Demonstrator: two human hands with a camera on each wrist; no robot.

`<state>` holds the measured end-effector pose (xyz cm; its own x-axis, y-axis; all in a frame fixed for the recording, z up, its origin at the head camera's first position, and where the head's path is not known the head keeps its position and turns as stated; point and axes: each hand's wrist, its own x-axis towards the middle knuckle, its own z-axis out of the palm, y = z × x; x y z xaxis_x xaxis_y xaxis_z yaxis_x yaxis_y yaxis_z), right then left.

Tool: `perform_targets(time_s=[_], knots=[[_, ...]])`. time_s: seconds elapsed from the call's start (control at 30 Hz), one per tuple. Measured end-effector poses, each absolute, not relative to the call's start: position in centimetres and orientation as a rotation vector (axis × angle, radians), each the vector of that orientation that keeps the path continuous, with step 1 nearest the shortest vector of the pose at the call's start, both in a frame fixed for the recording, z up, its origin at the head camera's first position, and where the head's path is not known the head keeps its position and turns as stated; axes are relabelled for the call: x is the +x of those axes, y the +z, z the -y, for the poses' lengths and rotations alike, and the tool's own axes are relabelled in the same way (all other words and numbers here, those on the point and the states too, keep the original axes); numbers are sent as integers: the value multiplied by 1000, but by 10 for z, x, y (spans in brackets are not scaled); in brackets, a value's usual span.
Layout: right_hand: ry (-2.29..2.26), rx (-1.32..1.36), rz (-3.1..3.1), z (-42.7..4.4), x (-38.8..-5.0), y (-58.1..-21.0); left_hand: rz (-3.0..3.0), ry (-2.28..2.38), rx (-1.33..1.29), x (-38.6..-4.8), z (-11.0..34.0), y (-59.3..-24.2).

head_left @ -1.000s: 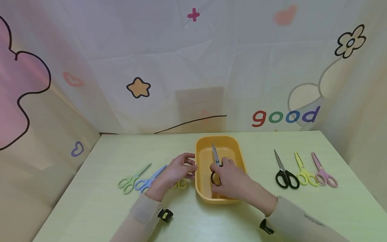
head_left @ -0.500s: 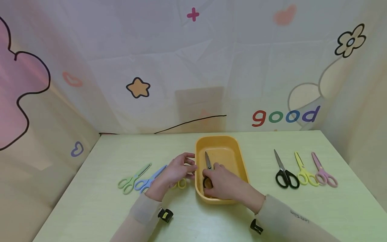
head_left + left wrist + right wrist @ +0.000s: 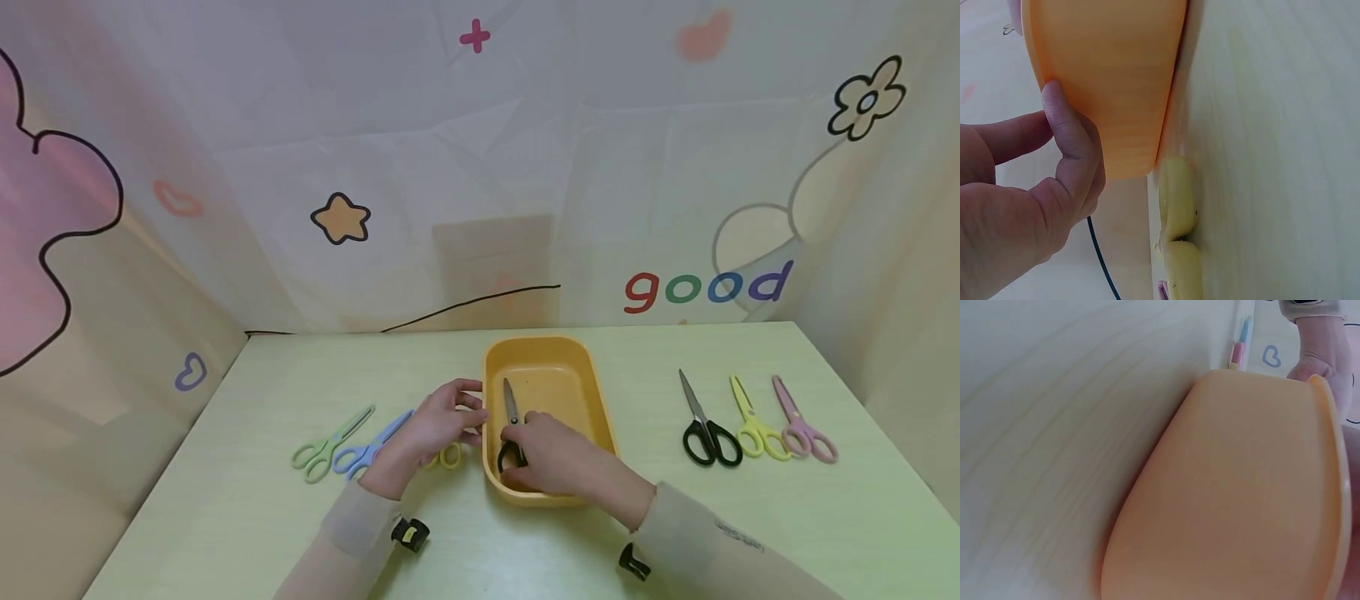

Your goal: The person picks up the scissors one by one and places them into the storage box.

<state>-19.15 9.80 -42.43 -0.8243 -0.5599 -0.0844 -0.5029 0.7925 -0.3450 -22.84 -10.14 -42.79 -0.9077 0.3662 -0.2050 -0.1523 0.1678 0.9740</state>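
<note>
Inside the yellow tray (image 3: 558, 383), near its left wall, black-handled scissors (image 3: 512, 404) lie with their blades pointing to the back. My right hand (image 3: 562, 454) grips them by the handles, its fingers partly hiding the loops. From outside, my left hand (image 3: 442, 421) touches the tray's left wall with bent, relaxed fingers. The left wrist view shows a fingertip of the left hand (image 3: 1047, 169) against the orange-looking tray wall (image 3: 1110, 75). In the right wrist view, the outer tray wall (image 3: 1229, 487) hides the scissors and most of the right hand.
Left of the tray lie green scissors (image 3: 322, 450), blue scissors (image 3: 367, 450) and yellow scissors (image 3: 452, 455) partly behind the left hand. To the right lie black scissors (image 3: 702, 425), yellow scissors (image 3: 753, 429) and pink scissors (image 3: 801, 429). A printed cloth (image 3: 405, 167) hangs behind the table.
My right hand has moved left and slightly toward me inside the tray, carrying the black-handled scissors to the left wall. The left hand has stayed in place.
</note>
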Motion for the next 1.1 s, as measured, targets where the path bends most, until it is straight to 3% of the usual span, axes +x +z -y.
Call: perform_targets(time_s=[0.57,1.1], knots=[[-652,-847,-2968,-127,-184,-401,-2046,1801,175,-230,100,-426],[-1040,-786,-3294,-186,-190,-399,-2046,1798,181,-231,102,-429]])
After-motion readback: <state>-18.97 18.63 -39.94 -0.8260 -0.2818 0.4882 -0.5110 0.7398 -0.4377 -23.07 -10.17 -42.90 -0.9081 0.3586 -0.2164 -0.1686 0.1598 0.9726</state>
